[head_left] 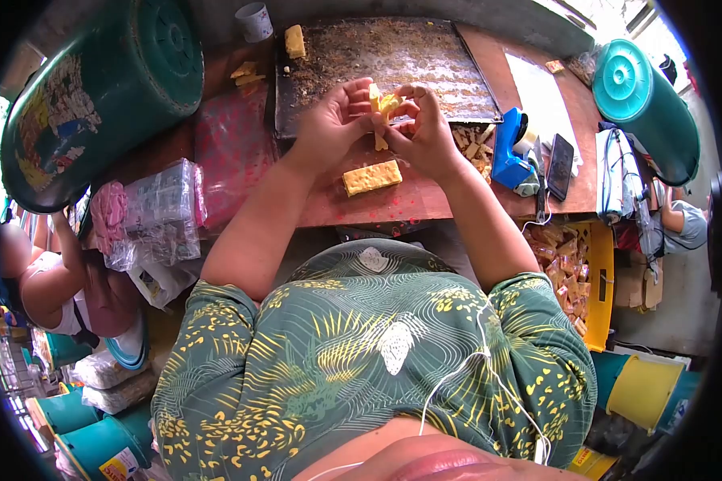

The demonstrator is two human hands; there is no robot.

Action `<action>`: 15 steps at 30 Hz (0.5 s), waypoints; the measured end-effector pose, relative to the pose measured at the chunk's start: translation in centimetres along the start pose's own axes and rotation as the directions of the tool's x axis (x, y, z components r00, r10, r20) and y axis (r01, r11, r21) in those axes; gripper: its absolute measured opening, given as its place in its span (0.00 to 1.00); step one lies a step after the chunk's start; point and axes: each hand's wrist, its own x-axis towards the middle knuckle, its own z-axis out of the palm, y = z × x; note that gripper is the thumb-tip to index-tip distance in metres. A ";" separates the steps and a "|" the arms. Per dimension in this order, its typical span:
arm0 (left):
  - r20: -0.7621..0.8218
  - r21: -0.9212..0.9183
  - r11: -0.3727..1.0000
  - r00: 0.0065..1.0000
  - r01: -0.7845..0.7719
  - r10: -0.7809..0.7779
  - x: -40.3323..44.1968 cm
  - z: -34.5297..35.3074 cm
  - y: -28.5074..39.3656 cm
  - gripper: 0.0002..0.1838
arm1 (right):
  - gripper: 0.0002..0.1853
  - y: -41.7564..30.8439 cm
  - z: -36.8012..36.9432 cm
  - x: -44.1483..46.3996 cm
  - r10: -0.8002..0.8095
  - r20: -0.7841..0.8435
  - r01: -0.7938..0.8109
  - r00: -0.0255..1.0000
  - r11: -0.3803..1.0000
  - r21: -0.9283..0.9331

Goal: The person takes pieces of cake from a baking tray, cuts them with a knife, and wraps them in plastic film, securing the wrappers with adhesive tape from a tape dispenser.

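"Along the near side of the reddish table (433, 200), how many whole bars do you count?"

"One: the near bar (373, 177), lying flat between the hands and the table's edge. A second, the far bar (295, 42), sits on the far left corner of the dark tray (385, 36)."

"And the hands?"

"Two, sharing one thing. The left hand (335, 122) pinches a yellow piece (389, 103) between thumb and fingers, and the right hand (427, 132) has its fingertips closed on it too. The piece shows against the tray's near edge, beyond the near bar."

"What crowds them?"

"On the right, one blue tape dispenser (509, 152), one phone (561, 166) and a single heap of yellow scraps (475, 148) by the tray's corner. On the left, a red-printed plastic sheet (231, 136) reaches close to the tray."

"So where is there room?"

"Bare wood on both sides of the near bar, though only a narrow strip before the table's edge. Past that edge, at lower right, stands one yellow crate (602, 280) of wrapped pieces (561, 268)."
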 end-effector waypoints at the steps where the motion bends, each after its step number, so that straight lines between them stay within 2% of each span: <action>1: 0.023 -0.018 0.999 0.999 0.029 -0.029 0.1 0.0 -0.2 0.34 | 0.31 -0.1 0.0 0.0 0.013 0.005 -0.013 1.000 1.000 0.002; 4: 0.003 -0.112 0.984 0.990 0.138 -0.138 -0.4 0.4 1.0 0.33 | 0.36 0.6 -0.1 0.3 -0.112 0.039 0.113 0.993 0.993 -0.035; 7: 0.009 0.008 0.996 0.996 0.084 -0.084 -0.1 -0.1 0.5 0.30 | 0.41 0.2 -0.2 0.4 -0.056 0.075 0.062 0.996 0.995 -0.077; 15: -0.014 0.053 0.999 1.000 0.006 -0.006 -0.4 0.4 0.5 0.27 | 0.37 -0.1 0.0 0.5 -0.014 0.028 0.017 1.000 0.992 -0.125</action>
